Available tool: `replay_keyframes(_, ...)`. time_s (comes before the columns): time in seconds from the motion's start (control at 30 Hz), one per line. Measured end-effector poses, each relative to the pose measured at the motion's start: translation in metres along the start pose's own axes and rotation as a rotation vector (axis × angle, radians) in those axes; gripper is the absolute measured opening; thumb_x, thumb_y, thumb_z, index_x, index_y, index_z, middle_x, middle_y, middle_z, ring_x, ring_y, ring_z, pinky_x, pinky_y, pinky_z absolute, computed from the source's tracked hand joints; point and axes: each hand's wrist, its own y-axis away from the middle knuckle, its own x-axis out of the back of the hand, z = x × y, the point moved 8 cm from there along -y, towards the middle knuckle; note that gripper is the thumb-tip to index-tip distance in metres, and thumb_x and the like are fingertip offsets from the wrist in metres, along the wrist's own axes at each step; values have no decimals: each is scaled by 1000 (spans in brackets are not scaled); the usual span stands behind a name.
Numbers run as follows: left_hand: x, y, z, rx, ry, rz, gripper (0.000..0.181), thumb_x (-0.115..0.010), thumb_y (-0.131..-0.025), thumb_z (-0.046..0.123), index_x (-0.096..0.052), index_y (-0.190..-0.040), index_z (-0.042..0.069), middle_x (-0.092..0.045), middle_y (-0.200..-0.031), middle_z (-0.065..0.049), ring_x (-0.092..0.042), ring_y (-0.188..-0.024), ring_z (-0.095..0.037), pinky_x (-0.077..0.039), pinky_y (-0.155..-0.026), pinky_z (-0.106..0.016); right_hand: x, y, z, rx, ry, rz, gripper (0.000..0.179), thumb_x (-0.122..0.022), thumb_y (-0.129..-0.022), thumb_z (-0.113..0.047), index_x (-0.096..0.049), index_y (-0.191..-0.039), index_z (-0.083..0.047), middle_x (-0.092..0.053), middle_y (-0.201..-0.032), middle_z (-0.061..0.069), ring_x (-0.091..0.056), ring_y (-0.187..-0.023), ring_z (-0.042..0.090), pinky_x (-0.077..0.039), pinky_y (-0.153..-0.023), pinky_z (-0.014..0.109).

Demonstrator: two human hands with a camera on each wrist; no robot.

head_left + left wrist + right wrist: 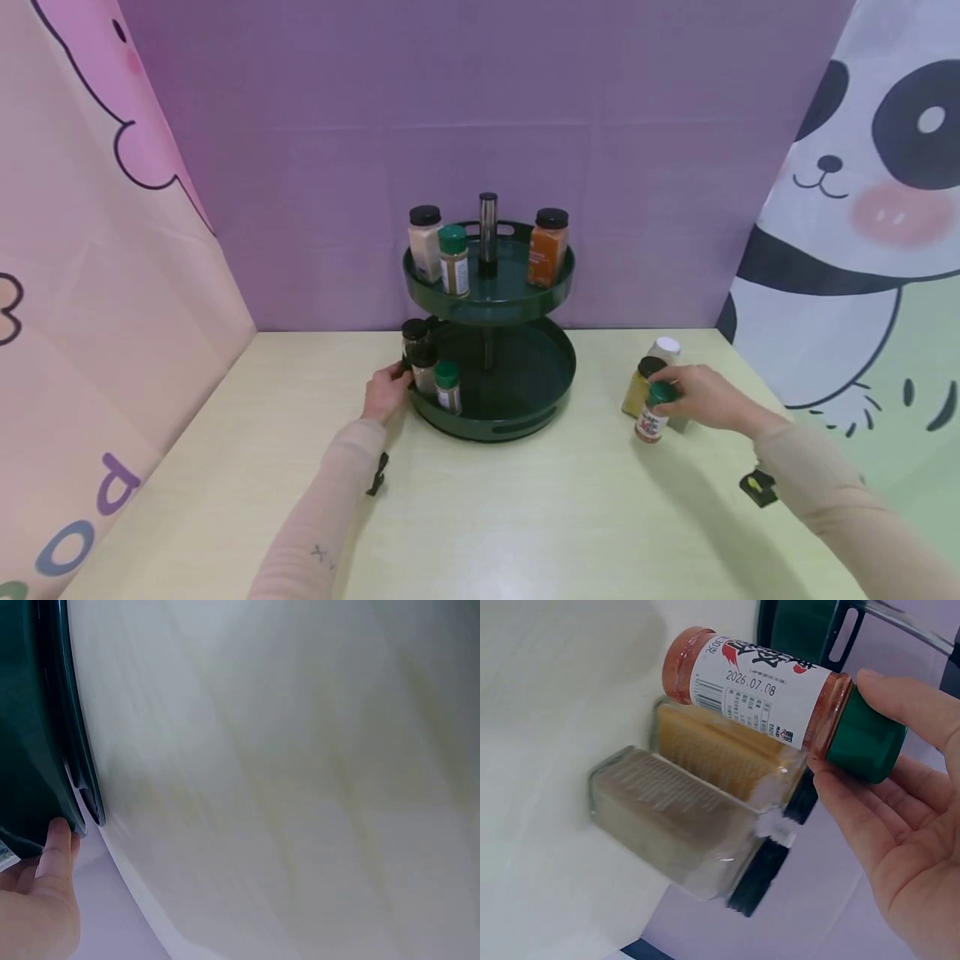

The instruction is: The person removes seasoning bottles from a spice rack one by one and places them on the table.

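My right hand (701,398) pinches the green cap of a small spice jar (754,686) holding reddish powder, tilted in the right wrist view. Close by it stand a yellow spice jar (724,754) and a greyish-brown spice jar (675,821), both dark-lidded, and a white-capped jar (666,348). On the left, my left hand (387,392) grips the rim of a dark green two-tier turntable (498,429) at its lower tray. Beside those fingers, inside that tray, are two black-lidded jars (424,371) and a green-capped jar (448,389). My left fingertips are partly hidden.
The upper tray (491,310) carries a pale black-lidded jar (426,246), a green-capped jar (454,262) and an orange jar (547,250). A metal post (488,229) rises from its middle. Purple cloth (337,167) hangs behind the light table (525,517).
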Motion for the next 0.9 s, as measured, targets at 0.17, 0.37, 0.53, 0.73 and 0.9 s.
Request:
replay_keyframes(0.17, 0, -1, -2, 5, 6, -1, 45, -45, -93, 24, -47, -132, 2, -52, -129, -20, -45, -123, -33, -37, -103, -44, -4, 3, 5, -21, 3, -14, 47, -73, -75, -21, -59, -112, 5, -66, -99, 17, -61, -85, 22, -51, -75, 42)
replay_keyframes(0.37, 1, -2, -2, -1, -2, 8, 44, -45, -93, 23, -47, -131, 1, -53, -128, -21, -47, -121, -34, -37, -102, -45, -9, 4, 11, -37, -19, -29, 47, -72, -76, -20, -58, -113, 6, -65, -100, 18, -61, -86, 23, -52, -74, 42)
replay_keyframes(0.53, 1, -1, -1, -9, -14, 9, 45, -45, -93, 23, -47, -132, 1, -53, -128, -20, -46, -122, -35, -37, -102, -45, -12, 5, 13, -40, -28, -33, 46, -72, -75, -19, -59, -112, 5, -65, -99, 17, -61, -86, 23, -52, -74, 41)
replay_keyframes(0.73, 1, -1, 0, -6, -7, 1, 45, -44, -93, 22, -46, -132, 1, -51, -130, -21, -45, -123, -35, -37, -102, -45, -13, 6, 11, -23, -18, -18, 45, -74, -74, -21, -61, -110, 3, -66, -98, 14, -61, -85, 21, -52, -74, 41)
replay_keyframes(0.9, 0, 0, 0, -1, 7, 5, 45, -44, -93, 22, -46, -132, 1, -52, -129, -21, -46, -122, -34, -37, -102, -44, -15, 8, 13, -23, -17, -16, 46, -74, -74, -20, -60, -111, 4, -65, -101, 18, -61, -86, 23, -52, -75, 42)
